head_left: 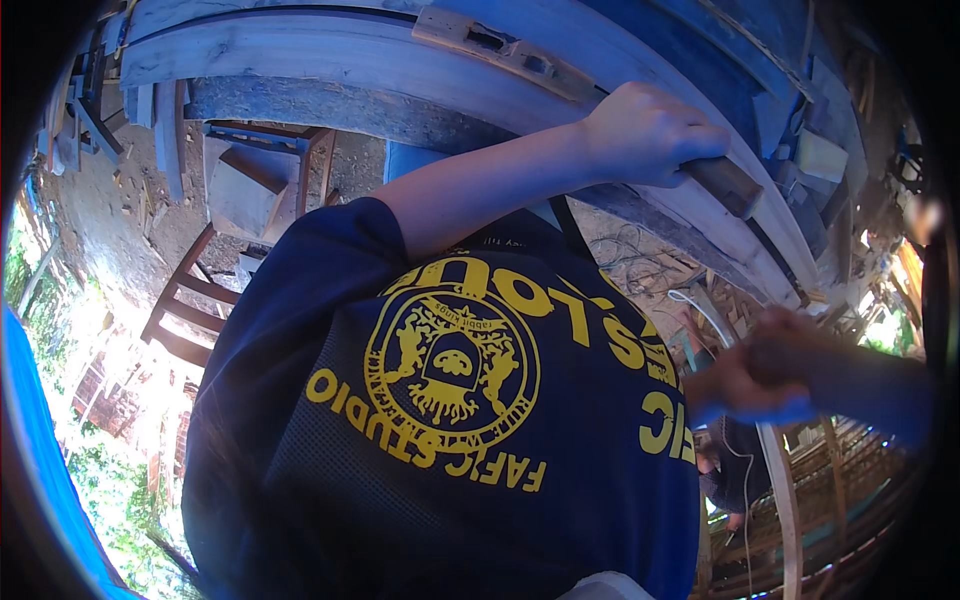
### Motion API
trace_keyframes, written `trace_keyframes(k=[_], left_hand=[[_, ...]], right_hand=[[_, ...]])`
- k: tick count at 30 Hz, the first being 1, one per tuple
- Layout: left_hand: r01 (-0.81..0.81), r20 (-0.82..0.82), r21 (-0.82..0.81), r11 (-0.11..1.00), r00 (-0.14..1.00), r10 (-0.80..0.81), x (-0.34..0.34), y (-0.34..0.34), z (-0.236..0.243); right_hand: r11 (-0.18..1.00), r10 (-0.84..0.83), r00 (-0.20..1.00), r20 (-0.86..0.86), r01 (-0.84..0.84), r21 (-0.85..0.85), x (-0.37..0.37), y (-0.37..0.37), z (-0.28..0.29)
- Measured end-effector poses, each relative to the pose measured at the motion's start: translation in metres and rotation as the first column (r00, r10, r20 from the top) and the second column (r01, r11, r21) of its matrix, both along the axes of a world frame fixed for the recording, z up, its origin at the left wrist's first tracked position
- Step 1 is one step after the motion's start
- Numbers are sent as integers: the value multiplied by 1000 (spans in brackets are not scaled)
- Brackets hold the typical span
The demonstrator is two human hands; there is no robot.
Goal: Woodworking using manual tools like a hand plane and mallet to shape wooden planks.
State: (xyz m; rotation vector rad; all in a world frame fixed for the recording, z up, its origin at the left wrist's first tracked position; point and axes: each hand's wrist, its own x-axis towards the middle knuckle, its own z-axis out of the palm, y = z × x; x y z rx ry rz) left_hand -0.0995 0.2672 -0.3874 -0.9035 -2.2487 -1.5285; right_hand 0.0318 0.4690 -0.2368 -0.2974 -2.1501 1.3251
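My left arm reaches across my dark navy shirt with yellow printing. My left hand [650, 135] is closed on a dark brown wooden block [728, 190], which rests along a long pale curved timber [775, 240]. At the right, below the timber, my right hand [760, 365] is low beside my body, blurred, so what its fingers hold, if anything, is unclear. A narrow light wooden strip [775, 485] runs down beneath it.
A wooden chair [195, 320] and a pale board [235, 190] stand at the left on dirt ground. Stacked offcuts [170, 130] lie top left, a notched board [500, 55] on the beams above. A white cord [690, 300] hangs at right, and a blue sheet [40, 430] edges the left.
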Motion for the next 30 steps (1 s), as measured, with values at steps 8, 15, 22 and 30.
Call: trace_keyframes(k=[8,15,22,30], left_hand=[[73,5,-40,997,997,-72,7,4,-9],[21,12,-6,1000,1000,-21,2,7,-9],[93,16,-67,993,996,-92,5,10,-17],[91,28,-128,988,996,-88,9,12,-18]], right_hand=[[845,-204,840,502,-108,523,1,-68,-22],[988,-86,991,-105,71,-134,-10,-37,22],[979,-159,826,542,61,193,17,-72,-40],[973,-165,978,127,183,-140,-9,-63,-5]])
